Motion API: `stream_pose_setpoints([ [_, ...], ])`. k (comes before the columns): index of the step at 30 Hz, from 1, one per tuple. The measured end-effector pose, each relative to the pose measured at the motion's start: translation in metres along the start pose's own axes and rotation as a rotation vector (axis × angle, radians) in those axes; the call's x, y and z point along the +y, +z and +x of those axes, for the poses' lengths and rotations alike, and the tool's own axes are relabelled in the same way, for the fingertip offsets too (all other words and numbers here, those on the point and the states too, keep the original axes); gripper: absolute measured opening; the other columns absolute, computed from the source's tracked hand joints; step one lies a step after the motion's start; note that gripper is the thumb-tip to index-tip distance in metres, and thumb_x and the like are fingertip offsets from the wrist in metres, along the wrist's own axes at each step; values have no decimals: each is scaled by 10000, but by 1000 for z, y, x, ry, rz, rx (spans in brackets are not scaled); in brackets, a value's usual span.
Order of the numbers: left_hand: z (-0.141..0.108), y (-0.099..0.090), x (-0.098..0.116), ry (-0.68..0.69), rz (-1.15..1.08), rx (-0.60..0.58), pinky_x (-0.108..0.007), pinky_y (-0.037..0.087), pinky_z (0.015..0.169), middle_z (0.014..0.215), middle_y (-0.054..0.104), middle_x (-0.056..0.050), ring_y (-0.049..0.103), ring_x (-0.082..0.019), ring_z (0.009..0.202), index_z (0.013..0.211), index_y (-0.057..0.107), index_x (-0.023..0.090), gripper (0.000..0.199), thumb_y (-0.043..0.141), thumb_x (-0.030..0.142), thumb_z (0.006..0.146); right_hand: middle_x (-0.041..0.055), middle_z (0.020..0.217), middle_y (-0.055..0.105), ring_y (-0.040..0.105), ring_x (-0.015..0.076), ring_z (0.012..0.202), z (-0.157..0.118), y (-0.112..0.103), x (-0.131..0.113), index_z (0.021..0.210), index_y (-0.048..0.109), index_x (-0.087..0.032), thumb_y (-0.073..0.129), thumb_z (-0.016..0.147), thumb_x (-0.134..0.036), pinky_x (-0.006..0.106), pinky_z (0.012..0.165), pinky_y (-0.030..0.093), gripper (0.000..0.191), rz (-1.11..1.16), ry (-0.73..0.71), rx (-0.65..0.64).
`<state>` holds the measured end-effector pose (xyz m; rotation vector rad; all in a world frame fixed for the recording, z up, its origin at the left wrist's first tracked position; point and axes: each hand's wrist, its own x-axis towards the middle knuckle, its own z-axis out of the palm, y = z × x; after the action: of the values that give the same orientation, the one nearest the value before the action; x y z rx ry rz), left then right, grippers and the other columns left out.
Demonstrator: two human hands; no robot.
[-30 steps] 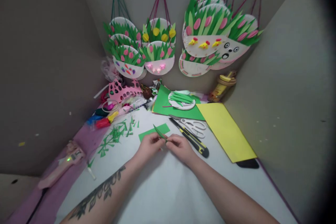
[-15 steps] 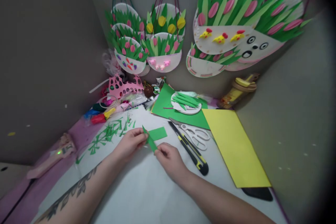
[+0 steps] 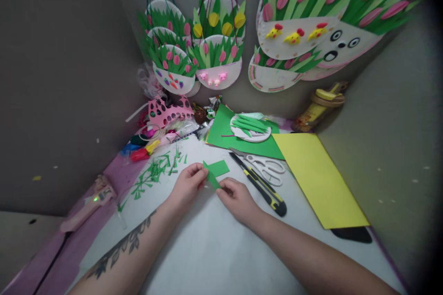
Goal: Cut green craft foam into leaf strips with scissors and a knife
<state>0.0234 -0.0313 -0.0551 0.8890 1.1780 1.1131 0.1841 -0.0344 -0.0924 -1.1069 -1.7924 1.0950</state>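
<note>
Between my hands is a narrow green paper strip (image 3: pixel 213 179), tilted with its pointed end up and to the left. My left hand (image 3: pixel 192 179) pinches its upper end between thumb and fingers. At the lower end, my right hand (image 3: pixel 236 197) grips it with closed fingers. A wider green paper rectangle (image 3: pixel 220 167) lies on the white sheet just behind the strip. To the right of my hands are a black and yellow box cutter (image 3: pixel 260 186) and white-handled scissors (image 3: pixel 270 168).
Green paper scraps (image 3: pixel 155 170) are strewn left of my hands. A pink glue gun (image 3: pixel 90 203) with a green light lies at the left edge. Yellow paper (image 3: pixel 323 179) is on the right. Farther back, a paper plate (image 3: pixel 254 137) holds green strips. Paper-plate baskets (image 3: pixel 219 73) hang on the wall.
The whole scene has shifted to the right and slightly up with the camera's turn. Both hands keep their grip on the green strip, which looks slightly turned.
</note>
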Motion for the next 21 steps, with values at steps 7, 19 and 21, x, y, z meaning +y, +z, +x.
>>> stream_pose_setpoints([
  [7,-2,-1,-14,-15,108,-98,-191,229,451,489,414,73,326,-49,439,624,473,167,262,636,353,711,-25,624,473,431,116,615,5,4,-4,649,527,-186,572,800,-319,234,575,370,206,186,13,33],
  [19,12,-9,3,-2,-205,40,-172,183,408,517,384,78,303,-27,436,576,407,169,330,704,304,627,1,654,527,471,129,624,7,-7,1,661,618,-186,644,748,-460,260,587,405,289,354,29,60],
  [21,15,-12,5,24,-228,75,-170,191,408,521,380,79,308,-31,445,576,412,170,323,707,294,614,0,658,544,483,125,619,7,-7,7,688,629,-181,663,728,-462,255,581,413,286,411,59,95],
])
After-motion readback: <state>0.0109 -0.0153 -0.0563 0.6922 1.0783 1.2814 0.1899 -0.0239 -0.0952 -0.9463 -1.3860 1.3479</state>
